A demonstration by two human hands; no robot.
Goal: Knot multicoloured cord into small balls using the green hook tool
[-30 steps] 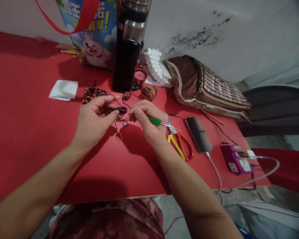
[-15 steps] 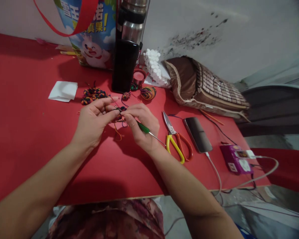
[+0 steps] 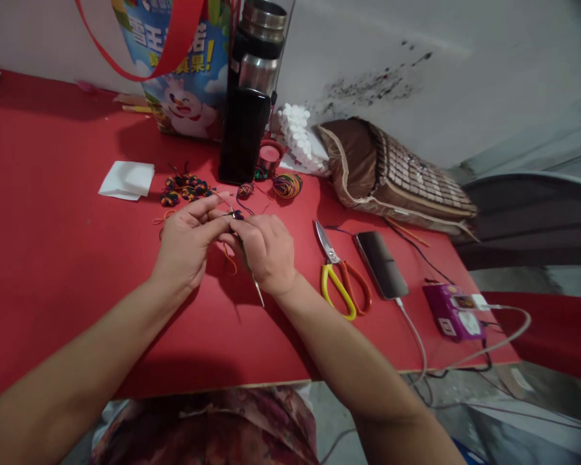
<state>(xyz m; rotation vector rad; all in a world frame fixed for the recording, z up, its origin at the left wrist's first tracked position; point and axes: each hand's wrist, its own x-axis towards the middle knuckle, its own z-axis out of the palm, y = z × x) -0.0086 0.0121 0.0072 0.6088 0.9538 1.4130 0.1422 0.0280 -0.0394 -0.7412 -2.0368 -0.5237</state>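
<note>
My left hand (image 3: 186, 242) pinches a small dark multicoloured piece of crochet (image 3: 237, 214), with a strand of yarn running up over the fingers. Closed around a crochet hook (image 3: 257, 289) with a green handle, my right hand (image 3: 268, 248) meets the left at the piece. The hook's bare metal end points down toward me; its working end is hidden by the fingers. An orange yarn tail (image 3: 230, 259) hangs below the hands. Just beyond lie several finished-looking dark and orange crochet bits (image 3: 186, 187), a small yarn ball (image 3: 245, 190) and a larger yarn ball (image 3: 287, 185).
Scissors (image 3: 339, 271) and a charging phone (image 3: 381, 265) lie right on the red table (image 3: 53, 258). A purple box (image 3: 452, 313) is near the right edge. Behind stand a black phone (image 3: 244, 135), a metal flask (image 3: 259, 64) and a printed bag (image 3: 188, 103); a brown cushion (image 3: 397, 168) rests against the wall.
My right hand has turned and moved slightly left, swinging the hook's free end from pointing right to pointing down toward me. The left hand still holds the crochet piece. The view has shifted a little.
</note>
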